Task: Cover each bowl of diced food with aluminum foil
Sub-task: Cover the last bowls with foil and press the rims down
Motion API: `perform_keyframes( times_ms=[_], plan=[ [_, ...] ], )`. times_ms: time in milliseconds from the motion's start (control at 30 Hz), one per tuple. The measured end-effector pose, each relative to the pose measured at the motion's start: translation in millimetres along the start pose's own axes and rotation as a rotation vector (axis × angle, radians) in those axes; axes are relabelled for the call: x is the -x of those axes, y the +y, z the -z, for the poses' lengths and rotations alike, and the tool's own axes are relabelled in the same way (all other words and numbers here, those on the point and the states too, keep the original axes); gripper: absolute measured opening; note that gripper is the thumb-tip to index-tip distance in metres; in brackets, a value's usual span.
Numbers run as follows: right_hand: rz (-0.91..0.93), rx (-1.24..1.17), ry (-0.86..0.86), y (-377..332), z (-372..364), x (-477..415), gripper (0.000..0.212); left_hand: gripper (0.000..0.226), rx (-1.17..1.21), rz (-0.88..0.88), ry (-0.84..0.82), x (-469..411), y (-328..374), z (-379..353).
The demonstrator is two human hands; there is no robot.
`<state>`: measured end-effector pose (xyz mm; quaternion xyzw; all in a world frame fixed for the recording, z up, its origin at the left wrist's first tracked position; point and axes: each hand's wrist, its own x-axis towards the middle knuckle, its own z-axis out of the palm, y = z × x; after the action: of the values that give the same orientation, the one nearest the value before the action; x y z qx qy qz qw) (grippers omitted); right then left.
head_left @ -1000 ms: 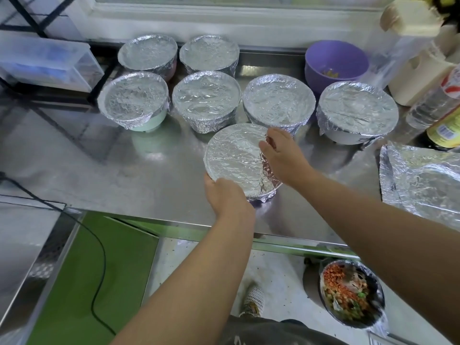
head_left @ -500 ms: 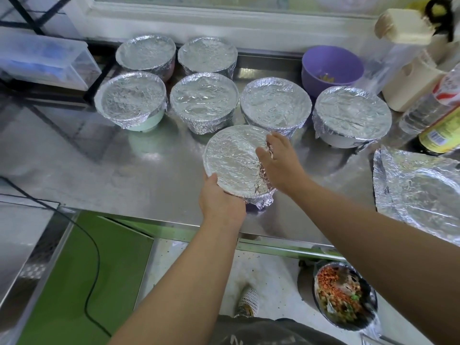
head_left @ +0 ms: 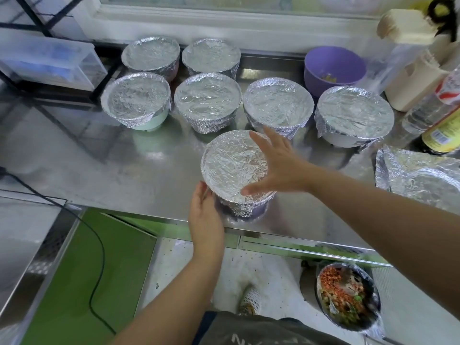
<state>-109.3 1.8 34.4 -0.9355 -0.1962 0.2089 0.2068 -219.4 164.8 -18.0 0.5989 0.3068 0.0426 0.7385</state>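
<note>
A foil-covered bowl (head_left: 230,168) stands near the front edge of the steel counter (head_left: 99,168). My left hand (head_left: 204,215) touches its near left side with fingers fairly straight. My right hand (head_left: 276,165) hovers spread over its right rim, fingers straight, thumb near the front rim. Behind stand several more foil-covered bowls, among them a mint one (head_left: 137,100) and a white one (head_left: 353,115). An uncovered purple bowl (head_left: 334,68) with a little food sits at the back right. A loose foil sheet (head_left: 420,178) lies at the right.
Bottles (head_left: 433,115) and a cream container (head_left: 410,78) crowd the back right corner. A clear plastic box (head_left: 47,63) sits at the back left. Below the counter, a bowl of diced food (head_left: 347,300) rests on the floor. A black cable (head_left: 97,245) runs along the left.
My right hand has lifted off the bowl's right side and spread its fingers. My left hand has shifted from the front rim to the near left side. The bowl has stayed put.
</note>
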Motion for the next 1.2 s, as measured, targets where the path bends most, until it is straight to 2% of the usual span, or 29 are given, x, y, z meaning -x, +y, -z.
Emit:
perform_keyframes(
  times_ms=[100, 167, 333, 500, 767, 933, 1200],
  plan=[
    [-0.007, 0.096, -0.051, -2.6, 1.8, -15.0, 0.142, 0.077, -0.050, -0.128, -0.135, 31.7, -5.1, -7.1],
    [-0.032, 0.100, -0.051, -5.5, 0.9, -19.8, 0.139, 0.085, -0.087, -0.177, -0.155, 34.8, -12.5, -15.0],
    [-0.108, 0.082, -0.027, -7.8, -3.6, -20.0, 0.137, 0.066, -0.173, -0.157, 0.059, 22.9, -15.8, -28.2],
    [-0.213, 0.004, 0.080, -6.0, -10.9, -15.1, 0.136, 0.037, -0.176, -0.145, 0.184, 6.8, -10.0, -24.4],
    [-0.248, -0.024, 0.137, -5.5, -13.7, -13.5, 0.131, 0.005, -0.353, -0.171, 0.240, -18.0, -9.7, -11.3],
    [-0.249, -0.039, 0.154, -12.0, -14.4, -11.0, 0.129, 0.021, -0.393, -0.196, 0.241, -18.7, -6.7, -9.5],
    [-0.298, -0.034, 0.161, -19.1, -22.3, -13.1, 0.133, 0.019, -0.393, -0.128, 0.223, -16.2, 1.3, -11.7]
  ],
)
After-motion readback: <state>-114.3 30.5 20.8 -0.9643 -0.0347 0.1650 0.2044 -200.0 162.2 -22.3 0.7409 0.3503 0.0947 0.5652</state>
